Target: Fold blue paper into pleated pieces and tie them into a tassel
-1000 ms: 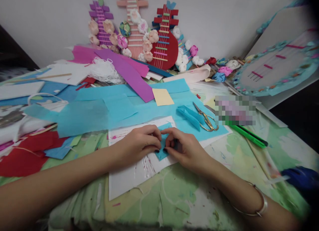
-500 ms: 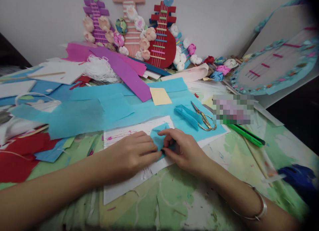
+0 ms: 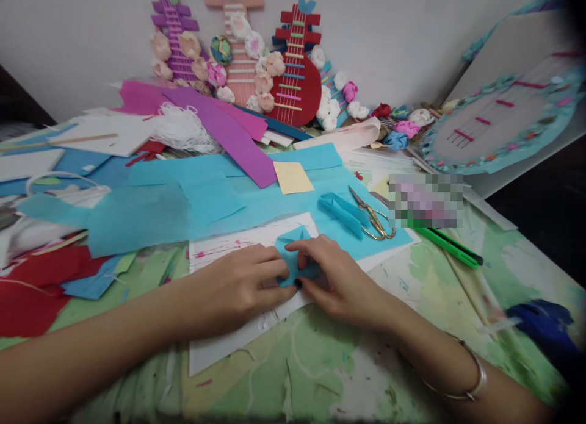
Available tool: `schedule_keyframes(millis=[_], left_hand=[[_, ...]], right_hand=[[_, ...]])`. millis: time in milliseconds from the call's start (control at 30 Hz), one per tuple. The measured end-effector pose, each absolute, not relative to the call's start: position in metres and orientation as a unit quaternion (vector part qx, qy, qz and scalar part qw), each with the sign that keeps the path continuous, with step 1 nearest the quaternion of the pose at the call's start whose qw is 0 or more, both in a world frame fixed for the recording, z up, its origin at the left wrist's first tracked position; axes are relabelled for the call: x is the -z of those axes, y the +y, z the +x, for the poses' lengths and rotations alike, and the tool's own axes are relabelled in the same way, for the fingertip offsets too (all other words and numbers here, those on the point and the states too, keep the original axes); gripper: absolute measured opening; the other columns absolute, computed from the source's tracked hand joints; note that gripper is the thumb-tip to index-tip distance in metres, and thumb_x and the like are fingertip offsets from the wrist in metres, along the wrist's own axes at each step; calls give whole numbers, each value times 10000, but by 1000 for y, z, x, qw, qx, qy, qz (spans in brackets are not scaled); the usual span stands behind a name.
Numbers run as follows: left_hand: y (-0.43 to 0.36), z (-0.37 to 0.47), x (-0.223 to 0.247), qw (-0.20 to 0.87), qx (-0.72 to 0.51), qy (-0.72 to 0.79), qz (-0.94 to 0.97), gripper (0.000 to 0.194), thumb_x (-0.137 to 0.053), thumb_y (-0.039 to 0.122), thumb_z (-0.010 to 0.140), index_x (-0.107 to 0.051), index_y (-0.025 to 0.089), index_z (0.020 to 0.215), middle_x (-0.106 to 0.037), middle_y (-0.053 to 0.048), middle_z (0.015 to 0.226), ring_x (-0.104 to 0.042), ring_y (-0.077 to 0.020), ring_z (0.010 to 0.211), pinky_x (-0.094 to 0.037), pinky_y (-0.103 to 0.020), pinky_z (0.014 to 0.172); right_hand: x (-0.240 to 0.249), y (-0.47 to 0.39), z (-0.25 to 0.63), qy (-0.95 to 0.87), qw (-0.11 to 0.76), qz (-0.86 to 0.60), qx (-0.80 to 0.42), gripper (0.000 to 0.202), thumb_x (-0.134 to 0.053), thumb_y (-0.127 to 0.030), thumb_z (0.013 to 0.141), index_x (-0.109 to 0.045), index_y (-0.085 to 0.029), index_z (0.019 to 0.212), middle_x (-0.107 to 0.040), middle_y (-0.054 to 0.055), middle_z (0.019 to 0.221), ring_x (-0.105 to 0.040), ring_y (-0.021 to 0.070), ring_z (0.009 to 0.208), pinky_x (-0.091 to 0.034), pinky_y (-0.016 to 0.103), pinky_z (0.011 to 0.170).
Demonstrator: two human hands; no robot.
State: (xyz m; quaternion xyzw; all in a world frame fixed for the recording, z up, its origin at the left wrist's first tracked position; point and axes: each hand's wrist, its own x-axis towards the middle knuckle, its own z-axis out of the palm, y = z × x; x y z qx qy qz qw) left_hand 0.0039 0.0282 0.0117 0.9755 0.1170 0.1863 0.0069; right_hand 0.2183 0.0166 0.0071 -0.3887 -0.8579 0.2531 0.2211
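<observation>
Between my hands lies a small folded piece of blue paper [image 3: 293, 236], over a white sheet [image 3: 215, 351] with pink marks. My left hand [image 3: 245, 283] has its fingers closed on the paper's left side. From the right, my right hand [image 3: 336, 274] curls its fingers and thumb around the paper's near edge, gripping it. Part of the paper is hidden behind the fingers. Just beyond, another folded blue strip [image 3: 341, 213] rests beside gold-handled scissors [image 3: 373, 219] on a large blue sheet [image 3: 260, 204].
A green cutter [image 3: 451, 246] lies to the right, with a dark blue object [image 3: 542, 326] nearer. Paper-craft lutes, one of them red [image 3: 300, 94], lean on the back wall. White string [image 3: 185, 128], a purple strip [image 3: 242, 146] and red paper [image 3: 41, 296] spread leftward.
Both hands stay on the small blue paper. Slightly more of it shows between my fingers, and the fingers have shifted a little. The whole view has slid slightly.
</observation>
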Motion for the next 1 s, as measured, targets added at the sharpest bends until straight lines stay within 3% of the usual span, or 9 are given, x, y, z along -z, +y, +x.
schedule_keyframes(millis=[167,567,800,1000], left_hand=[[29,4,-10,4,-201,112,973,272,-342,133,956,-602,117,1035,-616,-116,906,-535,-197,855,-478,-349,767],[29,3,-9,-6,-203,116,972,239,-387,128,942,-604,139,1042,-621,-103,839,-550,-200,814,-479,-346,726],[26,5,-2,-16,-213,129,968,241,-374,108,932,-597,117,1023,-609,-104,832,-533,-192,777,-469,-349,685],[25,7,-1,-16,-211,138,968,227,-407,110,914,-607,116,1022,-588,-97,796,-518,-195,767,-463,-364,693]], right_hand=[[-10,13,219,-869,201,-392,-226,517,-466,-26,737,-457,-191,1227,-547,88,1075,-439,232,984,-359,413,863],[-12,20,234,-859,201,-424,-205,597,-427,50,671,-453,-208,1210,-533,82,1014,-453,233,961,-361,397,827],[-13,17,227,-848,219,-426,-225,419,-547,-64,719,-497,-195,1114,-534,61,971,-463,222,950,-363,380,820],[-8,22,229,-818,249,-475,-209,347,-478,35,638,-538,-190,895,-541,26,826,-487,191,832,-373,329,719]])
